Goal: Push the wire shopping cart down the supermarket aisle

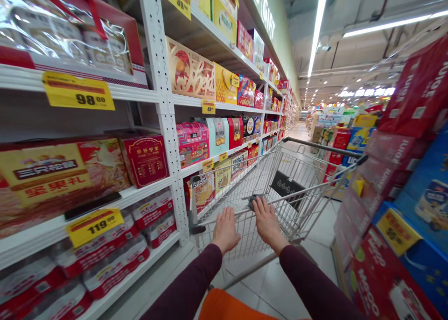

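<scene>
A wire shopping cart (241, 212) stands sideways before me, its bare wire basket facing up. My left hand (226, 231) is over the near side rim, back upward, with the fingers stretched forward and nothing visible in them. To its right, my right hand (269, 224) reaches onto the same rim, its fingers bent over a small dark grey, cloth-like thing (255, 201). The fingers partly cover this thing, and the underside of both palms is hidden. Whether the left hand touches the rim, I cannot tell.
White shelves (163, 96) with gift boxes and yellow price tags (80, 91) line the left. Stacked red and pink cartons (376, 259) stand close on the right. The cart's dark handle (325, 149) is at the far right end. The tiled aisle (320, 224) runs onward.
</scene>
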Motion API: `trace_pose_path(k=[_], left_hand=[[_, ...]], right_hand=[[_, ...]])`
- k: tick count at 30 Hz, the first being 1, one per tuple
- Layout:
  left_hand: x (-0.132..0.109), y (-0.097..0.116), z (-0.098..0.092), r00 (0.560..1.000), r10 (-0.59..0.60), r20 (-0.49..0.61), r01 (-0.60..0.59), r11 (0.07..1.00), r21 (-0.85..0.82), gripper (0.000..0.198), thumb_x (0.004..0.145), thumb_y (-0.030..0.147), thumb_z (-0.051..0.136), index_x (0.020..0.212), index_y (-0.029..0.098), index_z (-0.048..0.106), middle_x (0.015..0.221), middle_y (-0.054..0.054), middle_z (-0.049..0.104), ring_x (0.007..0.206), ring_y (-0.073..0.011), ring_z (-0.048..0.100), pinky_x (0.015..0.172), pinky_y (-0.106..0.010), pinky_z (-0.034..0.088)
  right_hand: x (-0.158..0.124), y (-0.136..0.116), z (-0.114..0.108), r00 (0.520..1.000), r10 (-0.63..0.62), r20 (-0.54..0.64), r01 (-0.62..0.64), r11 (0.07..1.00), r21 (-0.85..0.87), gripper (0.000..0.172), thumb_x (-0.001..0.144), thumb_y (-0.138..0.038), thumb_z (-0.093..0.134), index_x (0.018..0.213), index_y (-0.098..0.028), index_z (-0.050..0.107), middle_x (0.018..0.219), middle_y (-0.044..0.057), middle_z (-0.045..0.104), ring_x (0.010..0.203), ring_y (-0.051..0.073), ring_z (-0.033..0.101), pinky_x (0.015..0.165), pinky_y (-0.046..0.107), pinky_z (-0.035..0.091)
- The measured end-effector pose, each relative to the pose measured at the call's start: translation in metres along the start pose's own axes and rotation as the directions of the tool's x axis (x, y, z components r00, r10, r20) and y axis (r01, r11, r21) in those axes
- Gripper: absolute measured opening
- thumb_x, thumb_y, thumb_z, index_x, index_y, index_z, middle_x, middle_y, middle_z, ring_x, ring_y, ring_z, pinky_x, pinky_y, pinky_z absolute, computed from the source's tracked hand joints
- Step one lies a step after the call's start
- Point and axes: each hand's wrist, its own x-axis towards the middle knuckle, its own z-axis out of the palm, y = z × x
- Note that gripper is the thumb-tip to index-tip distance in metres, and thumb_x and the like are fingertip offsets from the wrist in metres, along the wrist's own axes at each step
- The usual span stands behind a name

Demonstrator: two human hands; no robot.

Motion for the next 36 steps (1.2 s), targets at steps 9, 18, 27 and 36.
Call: trace_pose_path(k=[9, 18, 27, 36], left_hand=[[-0.010, 0.003, 0.011, 0.998, -0.044, -0.032, 0.047, 0.995, 0.087, 0.084, 0.062, 0.026, 0.049, 0.136, 0.002, 0.017, 0.144, -0.015, 0.011, 0.133, -0.0278, 0.001, 0.109, -0.043, 0.009], [-0.011, 0.017, -0.002, 0.999, 0.024, 0.040, -0.026, 0.999, 0.031, 0.085, 0.064, 0.030, 0.049, 0.136, 0.003, 0.014, 0.145, -0.014, 0.009, 0.134, -0.0251, 0.004, 0.110, -0.040, 0.010], [-0.040, -0.018, -0.006, 0.996, -0.019, -0.087, 0.033, 0.986, 0.163, 0.077, 0.069, 0.028, 0.046, 0.136, 0.003, 0.018, 0.144, -0.015, 0.007, 0.134, -0.0255, 0.002, 0.108, -0.046, 0.006], [-0.035, -0.007, 0.017, 0.995, -0.066, -0.069, 0.073, 0.992, 0.102, 0.079, 0.064, 0.027, 0.049, 0.134, 0.002, 0.021, 0.144, -0.016, 0.011, 0.133, -0.0264, 0.006, 0.109, -0.042, 0.011]], right_hand=[[-0.002, -0.018, -0.007, 0.999, -0.040, 0.013, 0.038, 0.994, 0.098, 0.056, 0.076, -0.015, 0.039, 0.132, -0.008, 0.035, 0.143, 0.011, 0.023, 0.131, 0.029, 0.016, 0.104, 0.045, 0.021], [-0.001, -0.008, -0.003, 0.997, -0.029, 0.066, 0.027, 0.999, 0.023, 0.059, 0.075, -0.006, 0.033, 0.134, -0.012, 0.031, 0.143, 0.012, 0.021, 0.132, 0.028, 0.015, 0.100, 0.055, 0.019], [0.001, 0.011, 0.007, 0.984, 0.083, 0.160, -0.089, 0.996, 0.032, 0.063, 0.073, -0.003, 0.030, 0.135, -0.012, 0.028, 0.145, 0.008, 0.016, 0.132, 0.028, 0.009, 0.101, 0.055, 0.014], [-0.001, 0.015, 0.011, 0.980, 0.103, 0.169, -0.118, 0.989, 0.086, 0.062, 0.072, -0.003, 0.032, 0.134, -0.011, 0.030, 0.146, 0.007, 0.015, 0.132, 0.030, 0.006, 0.102, 0.052, 0.019]])
